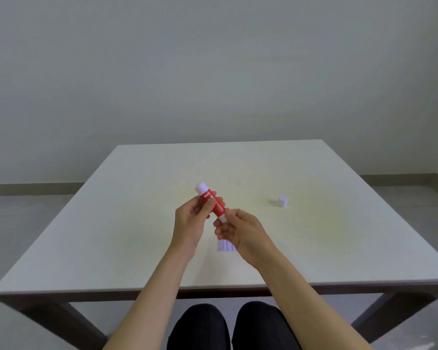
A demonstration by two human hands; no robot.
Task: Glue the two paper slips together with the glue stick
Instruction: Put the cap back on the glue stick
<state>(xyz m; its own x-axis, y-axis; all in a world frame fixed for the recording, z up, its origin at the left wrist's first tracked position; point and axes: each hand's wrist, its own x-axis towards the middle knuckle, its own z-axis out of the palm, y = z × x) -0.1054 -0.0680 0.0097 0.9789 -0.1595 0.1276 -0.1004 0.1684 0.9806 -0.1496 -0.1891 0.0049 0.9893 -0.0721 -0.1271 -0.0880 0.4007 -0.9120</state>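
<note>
A red and white glue stick (211, 201) is held tilted above the middle of the table, its white glue end pointing up and away. My left hand (191, 221) grips its red barrel. My right hand (240, 229) pinches the white base end with its fingertips. The white cap (283, 201) stands alone on the table to the right. A printed paper slip (225, 245) lies flat on the table below my hands, partly hidden by my right hand. A second slip cannot be told apart.
The white table (142, 223) has a dark front edge and dark legs. A plain wall rises behind it. My knees show below the front edge.
</note>
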